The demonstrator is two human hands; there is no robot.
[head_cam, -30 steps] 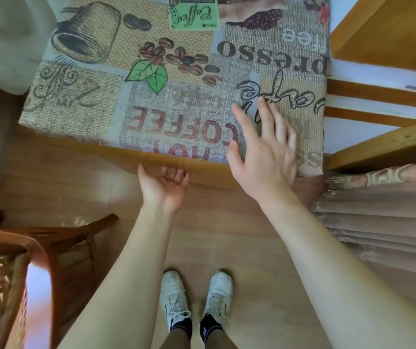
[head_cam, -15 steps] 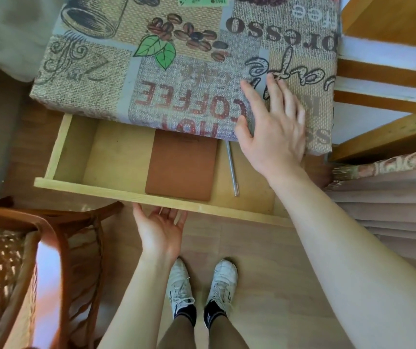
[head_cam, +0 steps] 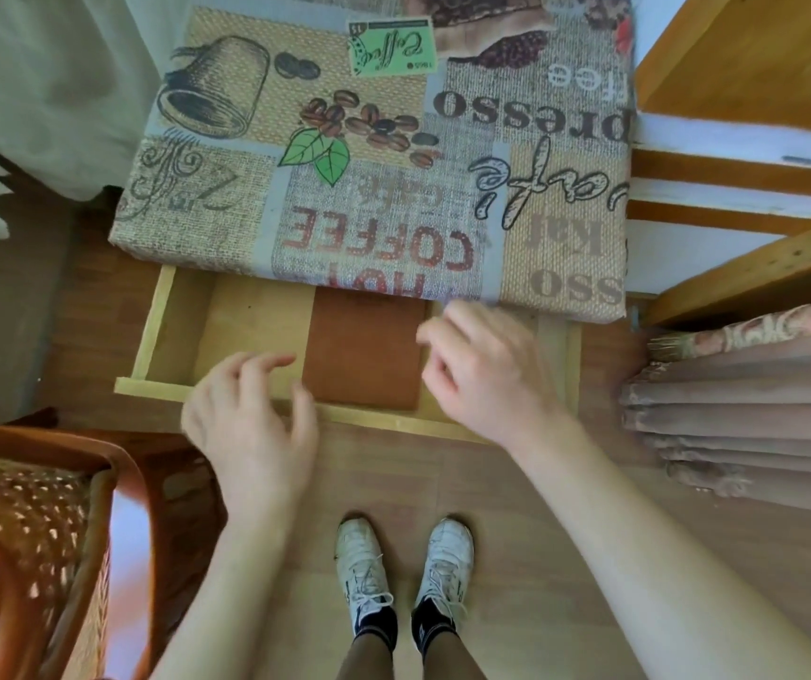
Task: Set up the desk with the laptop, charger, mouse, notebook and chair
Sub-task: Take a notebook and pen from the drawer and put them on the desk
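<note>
Head view: both hands hover over the open drawer (head_cam: 168, 331) under the worktop (head_cam: 227, 208). The left hand (head_cam: 251, 414) and right hand (head_cam: 487, 375) flank the brown notebook (head_cam: 364, 355), each grip loosely curled, holding nothing.

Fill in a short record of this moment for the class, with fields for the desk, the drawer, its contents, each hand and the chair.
desk: covered by a coffee-print fabric cloth
drawer: pale wooden drawer, pulled open
contents: flat brown notebook lying inside
left hand: over the drawer's front edge, fingers loosely curled, holding nothing
right hand: blurred, above the drawer beside the notebook, empty
chair: brown wooden chair with woven seat, left of the person
</note>
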